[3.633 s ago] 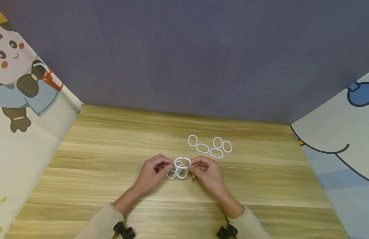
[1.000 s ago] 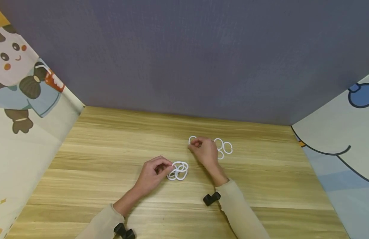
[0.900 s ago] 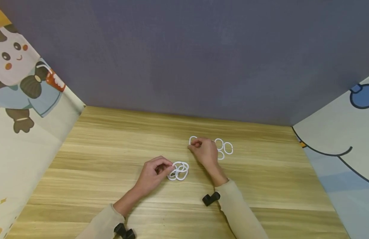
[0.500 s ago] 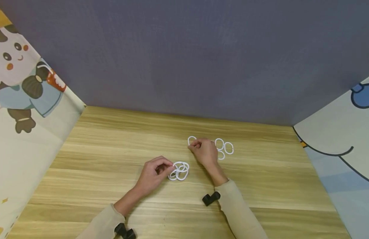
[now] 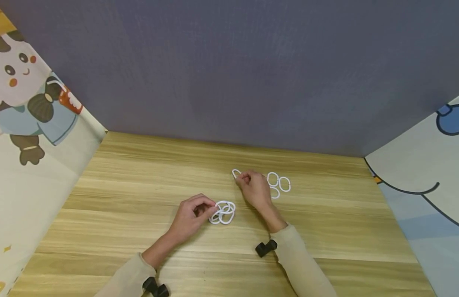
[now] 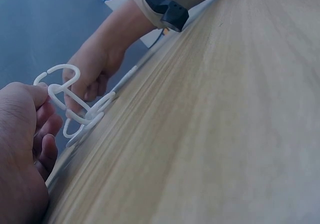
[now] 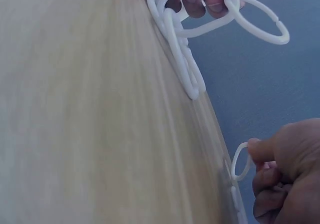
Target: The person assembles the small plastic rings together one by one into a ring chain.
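In the head view my left hand point(image 5: 192, 214) pinches one ring of a small bunch of linked white plastic rings point(image 5: 232, 214) between thumb and forefinger. The left wrist view shows that ring raised, its mates point(image 6: 97, 119) hanging down to the tabletop. Farther forward and to the right, my right hand point(image 5: 256, 192) pinches a single white oval ring point(image 7: 235, 166) by its edge. This ring stands tilted at the table surface, seen nearly edge-on from above. Whatever lies beneath the right palm is hidden.
To the right of my right hand, several loose white rings lie flat, among them a far-right ring point(image 5: 290, 185) and one partly covered by the hand point(image 5: 276, 198). A wooden table point(image 5: 140, 165) meets a dark blue-grey panel point(image 5: 229, 82) behind; printed cartoon panels flank both sides.
My right hand has left the linked rings and moved forward to the loose ones. In the last second it has tipped one ring up off the table. The left hand keeps its hold, nearly still.
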The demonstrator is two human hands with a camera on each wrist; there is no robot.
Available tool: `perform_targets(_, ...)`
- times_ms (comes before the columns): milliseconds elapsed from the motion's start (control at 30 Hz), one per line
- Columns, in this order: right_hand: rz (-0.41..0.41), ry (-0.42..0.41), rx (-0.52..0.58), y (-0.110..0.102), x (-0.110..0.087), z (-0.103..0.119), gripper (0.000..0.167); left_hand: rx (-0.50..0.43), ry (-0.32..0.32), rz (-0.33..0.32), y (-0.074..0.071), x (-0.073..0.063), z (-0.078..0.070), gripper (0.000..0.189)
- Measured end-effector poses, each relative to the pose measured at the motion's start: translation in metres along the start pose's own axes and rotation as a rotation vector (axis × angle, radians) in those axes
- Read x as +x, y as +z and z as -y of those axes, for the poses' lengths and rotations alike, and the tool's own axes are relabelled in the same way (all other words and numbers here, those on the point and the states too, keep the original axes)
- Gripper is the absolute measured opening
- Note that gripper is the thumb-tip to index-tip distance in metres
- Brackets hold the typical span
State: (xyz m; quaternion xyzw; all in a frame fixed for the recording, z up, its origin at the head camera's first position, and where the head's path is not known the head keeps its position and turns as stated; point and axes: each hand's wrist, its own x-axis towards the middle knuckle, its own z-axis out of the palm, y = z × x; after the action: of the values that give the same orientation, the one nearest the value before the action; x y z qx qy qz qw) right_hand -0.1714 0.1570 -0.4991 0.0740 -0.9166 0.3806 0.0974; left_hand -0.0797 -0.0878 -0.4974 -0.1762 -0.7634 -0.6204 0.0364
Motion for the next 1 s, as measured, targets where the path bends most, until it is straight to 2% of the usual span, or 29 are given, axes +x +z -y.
perform_targets(167, -0.044, 0.059, 0.074, -0.016, -0.005, 0.017, 0.013, 0.001, -0.006, 0.002, 0.0, 0.0, 0.0, 0.005)
perform_targets(367, -0.094, 0.173, 0.204, -0.027, -0.011, 0.02, 0.012, 0.001, 0.004, 0.005, 0.001, -0.001, 0.002, 0.005)
perform_targets(567, -0.143, 0.228, 0.484, -0.034, -0.014, 0.021, 0.006, 0.0, -0.013, 0.004, 0.0, -0.001, 0.001, 0.006)
perform_targets(700, -0.168, 0.273, 0.654, -0.036, -0.016, 0.019, 0.009, -0.004, -0.019, 0.011, -0.001, -0.002, -0.002, 0.011)
perform_targets(867, -0.179, 0.241, 0.676, -0.041, -0.022, 0.016, 0.021, -0.002, -0.006, 0.01, 0.0, -0.001, -0.001, 0.009)
perform_targets(1000, -0.172, 0.257, 0.696, -0.045, -0.029, 0.017, 0.02, -0.008, 0.008, 0.005, 0.0, -0.001, 0.0, 0.007)
